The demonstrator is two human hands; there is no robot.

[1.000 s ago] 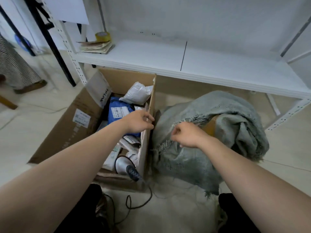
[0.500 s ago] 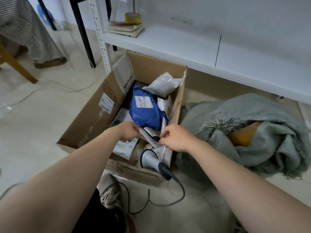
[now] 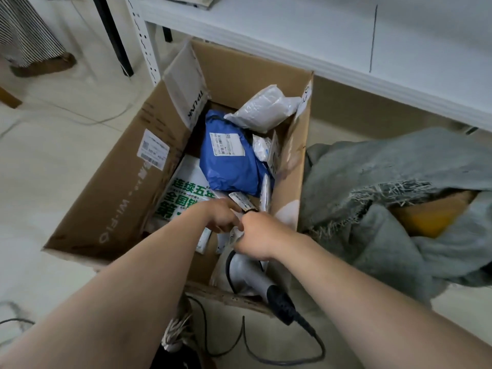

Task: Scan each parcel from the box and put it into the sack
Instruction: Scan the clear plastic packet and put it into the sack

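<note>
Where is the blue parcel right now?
In the head view, the blue parcel lies in the middle of the cardboard box, with its far end tucked under a white parcel.

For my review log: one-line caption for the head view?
Left hand and right hand meet over small packets in the cardboard box, scanner nearest, sack alongside.

head camera looks steeply down, close over the box (image 3: 106,198)

Box flap (image 3: 186,83) reads TP-LINK, its side Wi-Fi; white parcel (image 3: 183,182) 连续五年
</note>
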